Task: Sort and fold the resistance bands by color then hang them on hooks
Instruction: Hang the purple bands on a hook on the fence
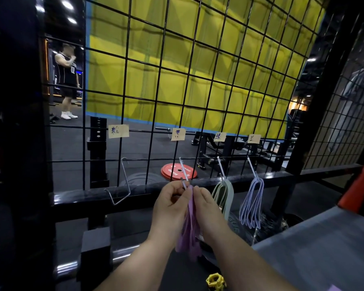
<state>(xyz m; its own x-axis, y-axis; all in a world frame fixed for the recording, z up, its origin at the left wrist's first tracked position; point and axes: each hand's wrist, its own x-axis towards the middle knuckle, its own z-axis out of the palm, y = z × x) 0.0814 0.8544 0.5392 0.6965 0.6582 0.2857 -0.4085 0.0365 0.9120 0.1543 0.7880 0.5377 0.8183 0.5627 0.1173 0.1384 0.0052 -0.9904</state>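
Scanning the wire grid [198,80] from left to right, we find an empty hook [122,185] under the first paper label [118,131], with no band on it. Next comes the second hook [183,175], where we work. Our left hand [168,204] and right hand [206,208] are drawn close together at its lower tip, each pinched on the top of the folded purple bands [189,227], which hang down between our forearms. To the right, the green bands [224,196] hang from the third hook [221,168], and the pale blue bands [252,202] from the fourth hook [251,166], just beside each other.

Risks from here, as we judge them:
- The fold may miss the hook tip or catch only some loops, because several strands are pinched together.
- Loops may slip free on release if they sit too near the tip.
- The right hand may knock the green bands, which hang just beside it.

Limits of view: the fingers cover the hook tip, so we cannot tell whether any loop is already on. The label writing is too blurred to read. Further bands, if any, lie out of frame.
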